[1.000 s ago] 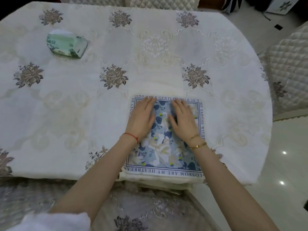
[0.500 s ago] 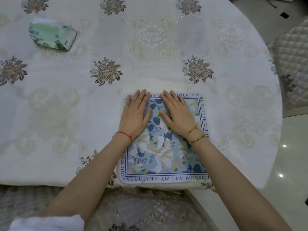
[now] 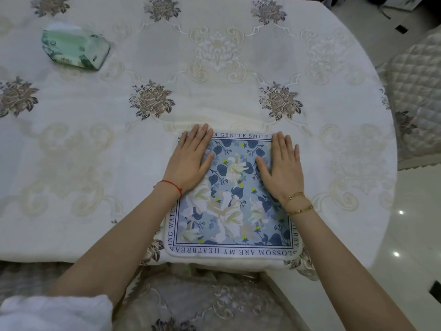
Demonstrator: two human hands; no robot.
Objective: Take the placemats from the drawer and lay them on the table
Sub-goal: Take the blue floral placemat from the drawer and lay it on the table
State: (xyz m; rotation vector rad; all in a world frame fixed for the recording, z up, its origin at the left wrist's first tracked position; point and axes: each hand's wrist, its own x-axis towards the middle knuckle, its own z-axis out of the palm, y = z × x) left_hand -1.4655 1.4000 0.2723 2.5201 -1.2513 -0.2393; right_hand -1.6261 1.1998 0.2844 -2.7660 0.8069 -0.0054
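I see the placemat (image 3: 232,199) lying flat at the near edge of the worktop (image 3: 238,68), directly in front of the operator, with its near border almost level with the worktop edge. That position suits a place setting, so I judge this mat as laid and now being smoothed.

Grip state: the left hand (image 3: 189,161) and right hand (image 3: 282,163) both lie palm down with fingers straight and spread, pressing the mat's far left and far right portions. Neither hand pinches anything. Flat pressure at both sides would drive out wrinkles (a judgement, not an observation).

Materials: the mat is a soft square with rounded corners, printed with blue and white flowers inside a lettered border. It rests on an embroidered cream tablecloth (image 3: 71,163) with rose motifs. A green tissue pack (image 3: 75,50) lies well apart at the far left. The drawer is not in view.
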